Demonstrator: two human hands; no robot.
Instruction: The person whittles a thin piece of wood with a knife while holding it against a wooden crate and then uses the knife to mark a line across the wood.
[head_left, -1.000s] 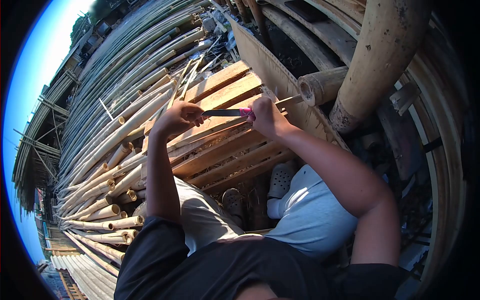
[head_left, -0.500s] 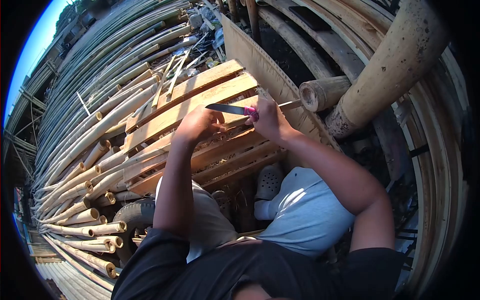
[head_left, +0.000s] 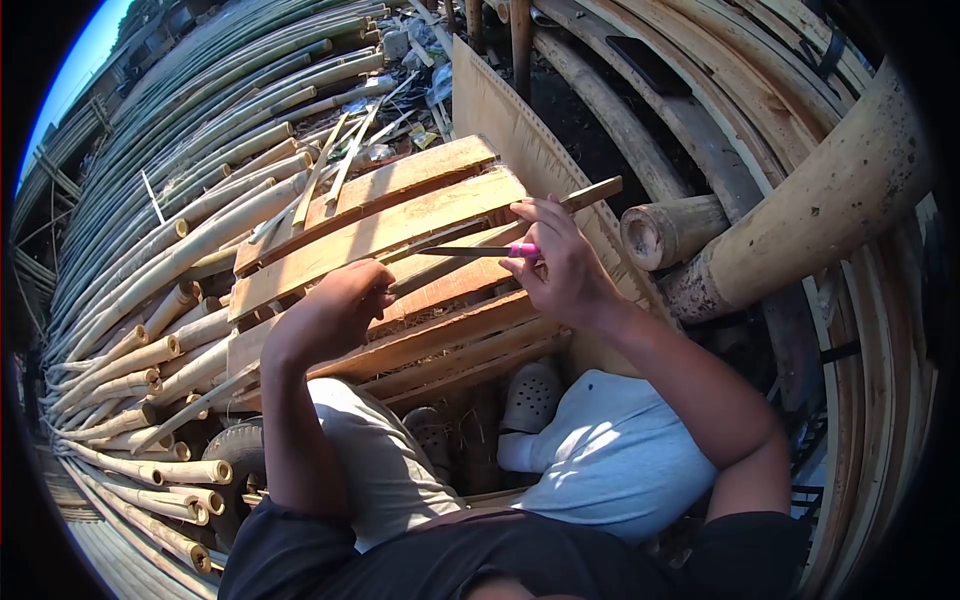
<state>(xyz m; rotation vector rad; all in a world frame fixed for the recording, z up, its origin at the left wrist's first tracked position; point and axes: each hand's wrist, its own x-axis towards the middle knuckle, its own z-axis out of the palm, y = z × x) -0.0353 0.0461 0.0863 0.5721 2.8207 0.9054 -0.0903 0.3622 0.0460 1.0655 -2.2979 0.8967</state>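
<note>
My right hand (head_left: 565, 260) grips a knife (head_left: 523, 250) by its pink handle. The dark blade points left and lies close along a long thin bamboo strip (head_left: 595, 193). My left hand (head_left: 335, 305) is closed around that strip, left of the knife tip. From there the strip slants up to the right, passing by my right fingers, and its other end sticks out at lower left. Beneath both hands stands a slatted wooden crate (head_left: 440, 205), with shavings in the gaps between its boards.
Cut bamboo poles (head_left: 190, 245) lie stacked on the left, above a tyre (head_left: 235, 455). Loose strips (head_left: 350, 160) rest at the crate's far edge. A thin board (head_left: 520, 120) stands behind it. At right are a thick bamboo pole (head_left: 800, 205) and a dark flat object (head_left: 648, 65).
My left hand has moved left and down, and my right hand slightly right and down. The strip now sticks out further beyond both hands. The knife blade has turned edge-on to view.
</note>
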